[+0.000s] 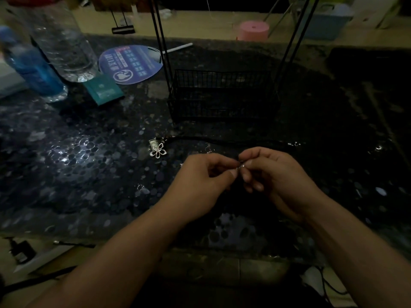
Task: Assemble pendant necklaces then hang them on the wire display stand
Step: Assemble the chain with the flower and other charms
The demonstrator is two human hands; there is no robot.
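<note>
I see left hand [200,178] and right hand [273,174] meeting at frame centre, both pinching a small shiny metal ring [241,166]. Silver flower pendant [158,151] on black cord [222,141] lies just up-left on the glossy speckled counter [77,156]; black wire display stand [222,96] behind.

Both forearms reach forward; the left hand [200,181] and right hand [273,174] meet fingertip to fingertip, fingers curled, pinching.
</note>
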